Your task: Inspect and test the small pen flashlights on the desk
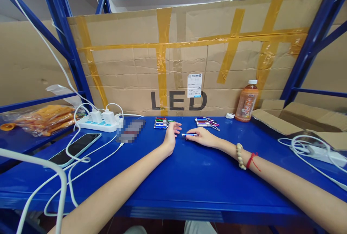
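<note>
My right hand (202,137) rests on the blue table (189,176) and pinches a small blue pen-like light (189,134) that lies flat on the surface. My left hand (171,134) lies just to its left, fingers loosely spread and holding nothing, its fingertips close to the blue light's tip. Behind my left hand sits a small pile of coloured mini lights (162,122). A second pile of the same mini lights (206,122) lies behind my right hand. My right wrist wears a bead bracelet and a red string.
A taped cardboard wall marked LED (179,60) closes the back. A drink bottle (246,101) and an open carton (298,118) stand at the right. A power strip (99,122), white cables, a phone (77,147) and a bag of orange items (46,118) lie at the left.
</note>
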`<control>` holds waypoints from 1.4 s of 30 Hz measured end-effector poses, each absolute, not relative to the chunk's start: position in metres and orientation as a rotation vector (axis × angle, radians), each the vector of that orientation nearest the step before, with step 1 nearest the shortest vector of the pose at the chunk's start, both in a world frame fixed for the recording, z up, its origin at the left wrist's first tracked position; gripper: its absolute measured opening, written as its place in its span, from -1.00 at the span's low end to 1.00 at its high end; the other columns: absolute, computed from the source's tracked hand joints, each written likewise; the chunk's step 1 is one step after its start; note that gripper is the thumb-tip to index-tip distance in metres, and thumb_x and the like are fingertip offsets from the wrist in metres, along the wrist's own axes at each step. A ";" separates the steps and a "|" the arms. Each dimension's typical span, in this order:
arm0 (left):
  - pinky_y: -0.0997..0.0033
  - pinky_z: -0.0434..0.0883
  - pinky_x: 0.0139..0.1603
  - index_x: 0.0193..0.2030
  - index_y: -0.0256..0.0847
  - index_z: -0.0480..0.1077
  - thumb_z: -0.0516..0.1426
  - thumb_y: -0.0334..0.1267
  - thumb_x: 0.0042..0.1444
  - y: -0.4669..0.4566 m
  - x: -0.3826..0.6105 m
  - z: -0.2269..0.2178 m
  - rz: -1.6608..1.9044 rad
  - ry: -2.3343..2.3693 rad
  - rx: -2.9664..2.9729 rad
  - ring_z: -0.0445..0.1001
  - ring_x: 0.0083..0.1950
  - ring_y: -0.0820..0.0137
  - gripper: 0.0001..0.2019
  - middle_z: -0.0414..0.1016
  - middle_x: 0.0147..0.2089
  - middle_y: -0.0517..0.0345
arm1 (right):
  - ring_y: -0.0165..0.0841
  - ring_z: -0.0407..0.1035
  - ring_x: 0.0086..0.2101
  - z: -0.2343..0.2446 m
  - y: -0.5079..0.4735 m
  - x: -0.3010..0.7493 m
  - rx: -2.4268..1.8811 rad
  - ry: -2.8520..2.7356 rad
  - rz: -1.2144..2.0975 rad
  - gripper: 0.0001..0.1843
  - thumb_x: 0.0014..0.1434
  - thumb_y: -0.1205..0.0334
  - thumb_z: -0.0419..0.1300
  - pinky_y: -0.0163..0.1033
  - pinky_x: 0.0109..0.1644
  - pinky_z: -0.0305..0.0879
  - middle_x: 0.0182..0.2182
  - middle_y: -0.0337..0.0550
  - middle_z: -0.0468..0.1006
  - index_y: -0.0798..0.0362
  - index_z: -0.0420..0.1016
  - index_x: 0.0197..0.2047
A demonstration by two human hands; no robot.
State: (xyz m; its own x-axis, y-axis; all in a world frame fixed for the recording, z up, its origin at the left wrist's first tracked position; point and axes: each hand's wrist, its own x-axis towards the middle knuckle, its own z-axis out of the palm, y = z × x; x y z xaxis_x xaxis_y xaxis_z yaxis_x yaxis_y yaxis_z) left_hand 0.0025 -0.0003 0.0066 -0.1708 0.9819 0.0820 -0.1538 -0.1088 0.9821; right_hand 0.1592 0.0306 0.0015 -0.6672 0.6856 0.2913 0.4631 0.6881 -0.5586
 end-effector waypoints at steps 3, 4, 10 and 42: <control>0.46 0.13 -0.38 -0.41 -0.26 0.35 -0.12 -0.07 -0.03 0.001 0.002 0.006 1.472 1.153 1.078 0.27 -0.40 0.43 -0.66 0.37 -0.39 0.07 | -0.35 0.34 -0.38 0.001 0.031 0.159 -0.890 -2.420 0.590 -0.55 0.11 -0.06 0.04 -0.31 -0.29 0.21 -0.35 -0.12 0.55 0.15 0.53 -0.27; 0.46 0.13 -0.38 -0.41 -0.25 0.35 -0.12 -0.06 -0.04 0.001 0.002 0.005 1.471 1.149 1.081 0.27 -0.40 0.43 -0.66 0.37 -0.39 0.07 | -0.35 0.33 -0.39 0.001 0.031 0.159 -0.899 -2.426 0.577 -0.55 0.11 -0.07 0.04 -0.31 -0.30 0.20 -0.36 -0.12 0.54 0.15 0.53 -0.28; 0.46 0.13 -0.39 -0.41 -0.24 0.34 -0.12 -0.06 -0.05 0.003 0.001 0.004 1.464 1.137 1.091 0.27 -0.40 0.43 -0.66 0.37 -0.39 0.08 | -0.39 0.29 -0.43 0.002 0.029 0.157 -0.937 -2.445 0.532 -0.53 0.10 -0.12 0.03 -0.33 -0.35 0.17 -0.45 -0.16 0.50 0.15 0.49 -0.38; 0.51 0.13 -0.41 -0.40 -0.27 0.35 -0.12 -0.09 -0.03 0.002 0.001 0.006 1.451 1.145 1.082 0.25 -0.43 0.47 -0.67 0.36 -0.41 0.11 | -0.32 0.39 -0.33 0.002 0.030 0.159 -0.871 -2.425 0.638 -0.55 0.13 -0.06 0.02 -0.28 -0.23 0.25 -0.32 -0.11 0.55 0.16 0.52 -0.28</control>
